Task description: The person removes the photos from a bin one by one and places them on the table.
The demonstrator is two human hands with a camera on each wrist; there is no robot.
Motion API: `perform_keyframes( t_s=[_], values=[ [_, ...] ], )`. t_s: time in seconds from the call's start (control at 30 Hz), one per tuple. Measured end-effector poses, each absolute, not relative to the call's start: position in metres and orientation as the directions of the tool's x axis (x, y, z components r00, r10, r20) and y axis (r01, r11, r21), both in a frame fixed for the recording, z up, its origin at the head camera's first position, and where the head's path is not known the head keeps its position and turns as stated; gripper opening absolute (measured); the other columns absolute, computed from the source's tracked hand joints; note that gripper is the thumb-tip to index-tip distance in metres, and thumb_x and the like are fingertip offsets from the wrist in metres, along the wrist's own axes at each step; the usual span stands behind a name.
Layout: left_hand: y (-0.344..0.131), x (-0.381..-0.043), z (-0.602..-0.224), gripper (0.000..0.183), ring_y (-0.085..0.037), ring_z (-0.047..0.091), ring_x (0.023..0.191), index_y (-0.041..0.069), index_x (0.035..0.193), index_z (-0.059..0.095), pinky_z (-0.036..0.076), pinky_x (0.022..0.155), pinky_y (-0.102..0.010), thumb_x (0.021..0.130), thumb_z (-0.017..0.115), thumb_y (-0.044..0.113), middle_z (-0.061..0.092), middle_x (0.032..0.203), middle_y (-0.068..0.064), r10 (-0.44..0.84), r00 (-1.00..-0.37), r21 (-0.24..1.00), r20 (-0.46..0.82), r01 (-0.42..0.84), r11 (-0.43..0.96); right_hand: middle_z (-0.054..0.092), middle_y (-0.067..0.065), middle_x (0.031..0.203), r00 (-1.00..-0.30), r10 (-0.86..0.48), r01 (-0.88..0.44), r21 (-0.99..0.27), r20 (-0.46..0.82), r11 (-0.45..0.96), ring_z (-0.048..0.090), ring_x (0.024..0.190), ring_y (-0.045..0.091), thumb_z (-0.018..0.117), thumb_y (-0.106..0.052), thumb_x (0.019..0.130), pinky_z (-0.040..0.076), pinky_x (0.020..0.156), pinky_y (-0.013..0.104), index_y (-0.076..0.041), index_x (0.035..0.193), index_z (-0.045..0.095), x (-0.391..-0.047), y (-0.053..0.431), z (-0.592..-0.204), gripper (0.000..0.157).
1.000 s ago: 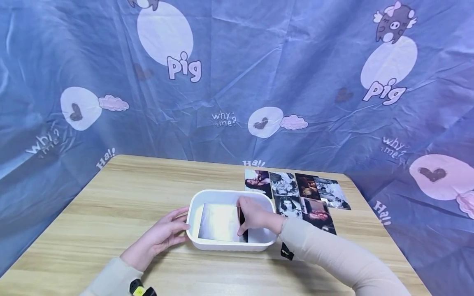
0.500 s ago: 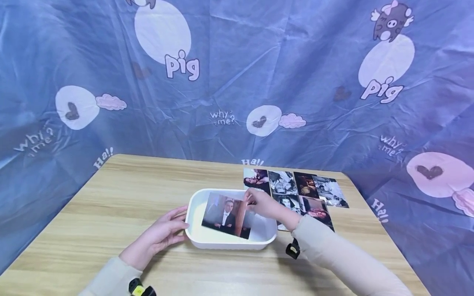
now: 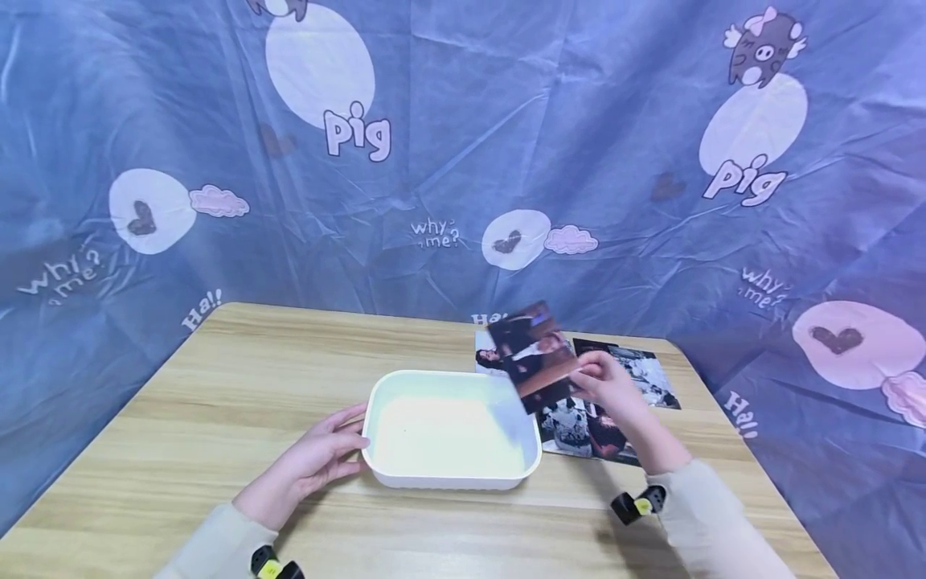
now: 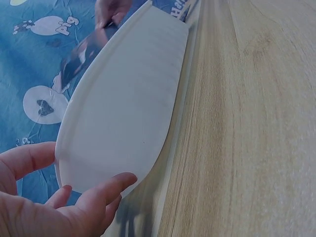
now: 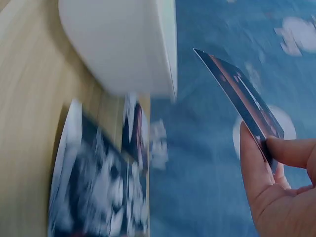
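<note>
A white plastic basin with rounded corners stands on the wooden table. My left hand rests against its left end with fingers spread; in the left wrist view, fingertips touch the outer wall and rim. To the right, my right hand pinches a glossy photo card by its edge between thumb and fingers. The card is tilted in the air, partly over the basin's back right corner. Below it lie other photo cards, some covered by the held card and hand.
The laid-out cards, such as a black-and-white one, fill the table's back right, close beside the basin. A blue printed cloth hangs behind the wooden table.
My right hand has lifted the photo card out of the basin and carried it up and right. The basin's inside now shows bare. My left hand has stayed put.
</note>
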State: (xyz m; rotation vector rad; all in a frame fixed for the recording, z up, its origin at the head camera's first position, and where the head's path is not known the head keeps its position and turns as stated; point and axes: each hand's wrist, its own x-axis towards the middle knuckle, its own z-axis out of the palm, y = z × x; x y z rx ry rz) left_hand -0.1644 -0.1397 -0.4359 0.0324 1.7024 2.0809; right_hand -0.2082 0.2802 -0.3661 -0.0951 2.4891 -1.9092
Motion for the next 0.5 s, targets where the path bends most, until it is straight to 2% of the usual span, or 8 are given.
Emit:
perform_keyframes(
  t_s=[0.1,0.2,0.33,0.5],
  values=[
    [-0.14,-0.164,-0.436,0.08,-0.033,0.051,0.128,0.0,0.153,0.014,0.052,0.097,-0.045,0.087,0.06,0.002,0.015,0.156,-0.029,0.351,-0.9,0.934,-0.26,-0.326,-0.144,0.063,-0.013,0.078,-0.999,0.02,-0.037,-0.987,0.04,0.158,0.062,0.071,0.0,0.05,0.006,0.093,0.058,0.068,0.016,0.003,0.104,0.043,-0.197,0.309,-0.37,0.014],
    [-0.14,-0.164,-0.435,0.08,-0.032,0.051,0.129,0.0,0.153,0.013,0.052,0.097,-0.044,0.087,0.059,0.002,0.014,0.156,-0.029,0.361,-0.898,0.934,-0.252,-0.324,-0.154,0.066,-0.01,0.075,-0.997,0.068,-0.036,-0.999,0.037,0.024,0.062,0.069,0.001,0.048,0.007,0.093,0.058,0.064,0.015,-0.003,0.095,0.047,-0.185,0.339,-0.377,0.01],
    [-0.139,-0.165,-0.435,0.079,-0.03,0.053,0.127,0.0,0.153,0.012,0.053,0.097,-0.044,0.088,0.058,0.001,0.014,0.156,-0.03,0.371,-0.897,0.935,-0.24,-0.317,-0.161,0.066,-0.008,0.073,-0.992,0.123,-0.016,-0.995,0.004,-0.099,0.062,0.067,0.001,0.048,0.006,0.094,0.056,0.063,0.013,-0.008,0.088,0.052,-0.17,0.38,-0.391,0.017],
    [-0.139,-0.166,-0.435,0.079,-0.027,0.057,0.122,0.0,0.153,0.011,0.054,0.095,-0.043,0.088,0.057,0.0,0.015,0.156,-0.03,0.369,-0.898,0.936,-0.239,-0.314,-0.159,0.064,-0.007,0.073,-0.988,0.143,0.04,-0.993,-0.056,-0.112,0.063,0.067,0.001,0.044,0.005,0.095,0.056,0.062,0.012,-0.014,0.079,0.063,-0.152,0.431,-0.411,0.032]
  ],
)
